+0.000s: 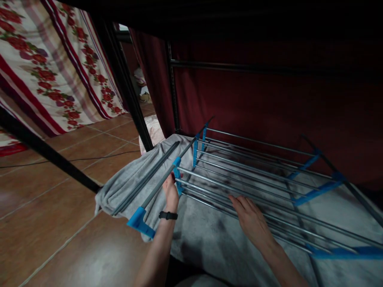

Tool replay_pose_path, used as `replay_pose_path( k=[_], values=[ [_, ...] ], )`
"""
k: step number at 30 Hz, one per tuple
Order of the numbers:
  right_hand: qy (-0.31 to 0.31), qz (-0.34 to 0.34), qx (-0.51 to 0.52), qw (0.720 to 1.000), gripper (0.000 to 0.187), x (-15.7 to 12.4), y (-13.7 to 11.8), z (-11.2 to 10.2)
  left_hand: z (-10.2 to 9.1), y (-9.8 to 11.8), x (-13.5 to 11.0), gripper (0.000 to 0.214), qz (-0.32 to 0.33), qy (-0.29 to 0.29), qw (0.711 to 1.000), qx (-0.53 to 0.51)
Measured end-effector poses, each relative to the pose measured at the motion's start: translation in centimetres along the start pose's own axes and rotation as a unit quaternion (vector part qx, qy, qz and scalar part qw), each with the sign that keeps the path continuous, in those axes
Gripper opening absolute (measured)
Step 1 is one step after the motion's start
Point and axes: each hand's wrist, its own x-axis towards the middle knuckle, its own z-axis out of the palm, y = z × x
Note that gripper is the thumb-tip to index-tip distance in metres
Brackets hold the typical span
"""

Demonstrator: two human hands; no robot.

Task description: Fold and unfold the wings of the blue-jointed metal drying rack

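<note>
A rack (245,193) of metal rods and blue plastic brackets lies on a rumpled grey blanket (125,185), beneath a black metal frame (128,79). It looks partly put together: three sets of rods run between brackets at both ends, and a pole joins the brackets along each end. The near-end bracket (140,223) on the left pole has no rods in it that I can see, and several loose grey tubes (146,178) lie beside that pole, unjoined, so part of the rack seems left undone.

The left hand (171,193), a black wristband (168,215) below it, appears to grasp the second blue bracket (177,179) along that pole; its fingers are partly hidden. The right hand (249,215) is released, fingers extended over the nearer rods; whether it presses on them I cannot tell.

Farther out are a dark red curtain (239,103) behind, the tiled floor (86,179) and a flowered cloth (60,67) to the left.
</note>
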Motion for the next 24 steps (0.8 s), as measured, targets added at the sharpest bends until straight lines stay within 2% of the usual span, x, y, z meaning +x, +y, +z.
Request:
replay_pose_path(
  k=[3,7,11,14,19,24],
  values=[
    [0.002,-0.005,-0.002,1.0,0.06,0.0,0.1,0.1,0.7,1.1,1.0,0.058,-0.043,-0.048,0.998,0.01],
    [-0.011,-0.008,-0.01,1.0,0.053,0.0,0.3,0.0,1.3,1.4,1.7,0.058,-0.069,-0.071,0.995,-0.009],
    [-0.035,0.004,-0.019,0.999,0.043,0.3,-0.1,-0.3,1.9,0.9,1.7,0.056,-0.072,-0.035,0.996,-0.038],
    [-0.052,0.012,-0.011,0.999,0.04,1.5,-1.6,-0.6,2.3,0.3,1.7,0.055,-0.072,0.003,0.995,-0.063],
    [-0.119,-0.003,0.023,0.993,0.048,6.8,-6.3,-0.2,2.7,-0.7,2.0,0.053,-0.066,0.058,0.992,-0.093],
    [-0.198,-0.043,0.086,0.975,0.048,14.0,-10.6,1.1,2.5,-0.9,2.3,0.053,-0.082,0.058,0.99,-0.098]
  ],
)
